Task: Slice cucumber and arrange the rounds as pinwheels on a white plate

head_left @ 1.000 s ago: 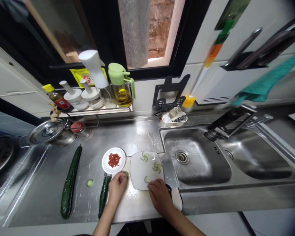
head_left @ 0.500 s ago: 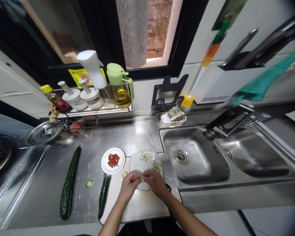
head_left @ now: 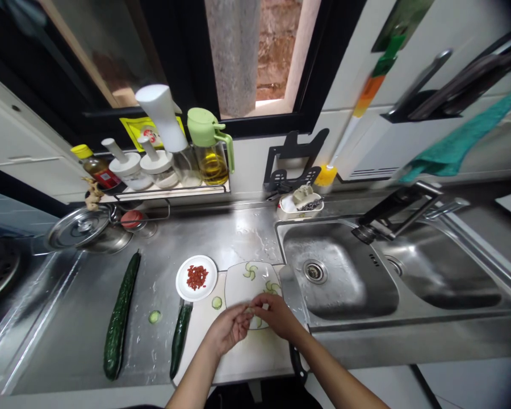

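My left hand (head_left: 230, 328) and my right hand (head_left: 275, 313) meet over the near part of a white square plate (head_left: 238, 287). Their fingertips are pinched together on a small, pale green cucumber piece (head_left: 250, 310), mostly covered by the fingers. Thin cucumber slices form green pinwheels (head_left: 250, 271) on the plate, partly hidden under my right hand. The plate rests on a light cutting board (head_left: 234, 366). A cucumber end (head_left: 217, 303) lies left of the plate, beside a cut cucumber (head_left: 181, 339). A knife (head_left: 297, 359) lies along the board's right side.
A round white plate (head_left: 181, 277) bears chopped red bits. A whole cucumber (head_left: 121, 318) and another cucumber end (head_left: 154, 317) lie on the steel counter. The double sink (head_left: 340, 272) is on the right, a lidded pot (head_left: 106, 238) at back left, a seasoning shelf (head_left: 174, 193) behind.
My left hand has turned, showing more of its palm and curled fingers. Both hands have shifted slightly right and nearer, uncovering the cucumber end on the board. More of the knife handle shows.
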